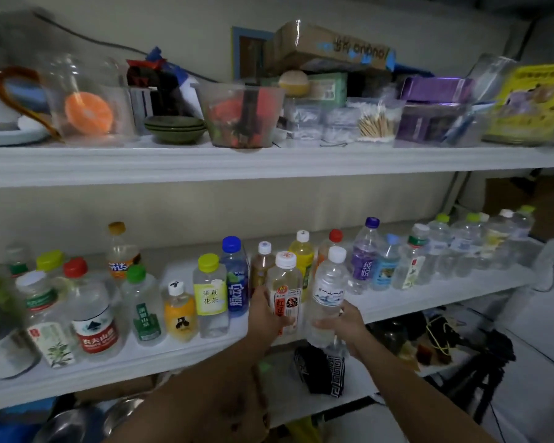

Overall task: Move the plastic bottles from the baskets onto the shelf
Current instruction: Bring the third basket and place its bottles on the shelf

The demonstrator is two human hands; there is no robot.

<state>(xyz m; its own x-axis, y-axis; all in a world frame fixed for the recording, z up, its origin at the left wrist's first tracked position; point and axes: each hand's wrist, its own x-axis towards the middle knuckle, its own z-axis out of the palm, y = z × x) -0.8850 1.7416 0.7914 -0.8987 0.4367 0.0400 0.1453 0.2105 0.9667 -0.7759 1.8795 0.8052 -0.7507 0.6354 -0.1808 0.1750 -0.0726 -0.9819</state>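
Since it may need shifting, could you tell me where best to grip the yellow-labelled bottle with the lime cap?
Grip the yellow-labelled bottle below its cap, from the front: it stands upright in the front row, hemmed in on both sides.

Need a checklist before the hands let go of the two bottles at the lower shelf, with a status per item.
1. Left hand grips the red-label bottle: ok.
2. Right hand grips the clear bottle: ok.
3. Both bottles upright, caps on: ok.
4. Clear bottle's base on the shelf: not ok, it hangs past the front edge.
5. Red-label bottle's base seated: cannot tell, it sits right at the edge.
6. Bare shelf space in front of the purple-label bottle: ok.
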